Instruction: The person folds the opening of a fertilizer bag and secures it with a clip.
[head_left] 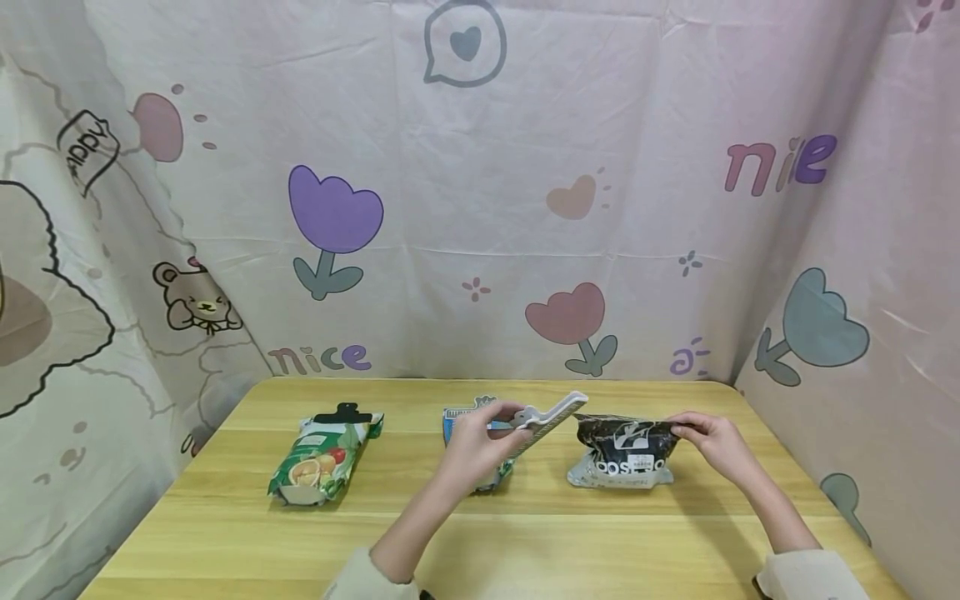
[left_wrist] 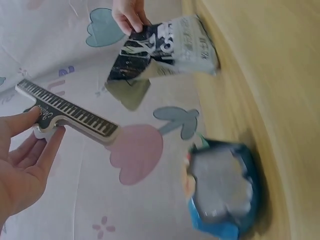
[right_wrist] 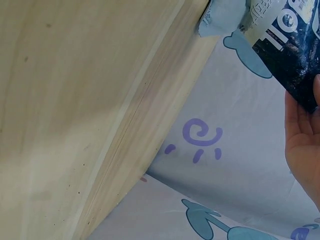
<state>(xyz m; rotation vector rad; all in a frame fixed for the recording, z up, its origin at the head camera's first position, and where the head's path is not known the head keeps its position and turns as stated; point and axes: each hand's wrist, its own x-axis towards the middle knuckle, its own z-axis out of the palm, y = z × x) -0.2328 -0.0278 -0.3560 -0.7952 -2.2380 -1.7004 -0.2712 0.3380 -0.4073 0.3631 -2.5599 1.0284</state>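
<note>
My left hand (head_left: 480, 446) pinches a long bag clip (head_left: 551, 421) between thumb and fingers, raised above the table. In the left wrist view the clip (left_wrist: 70, 111) shows a black face with piano-key stripes. At the right, my right hand (head_left: 716, 442) pinches the upper right corner of a black and white snack bag (head_left: 626, 450). That bag stands on the table with its top edge pulled up. The left end of its top edge hangs free, near the clip's tip but apart from it.
A green fruit-print bag (head_left: 322, 462) with a black clip (head_left: 343, 413) on its top lies at the left. Behind my left hand stands a blue bag (head_left: 452, 421), partly hidden, with a grey clip (head_left: 483, 401) on top. Printed curtains (head_left: 465, 208) surround the wooden table (head_left: 540, 550).
</note>
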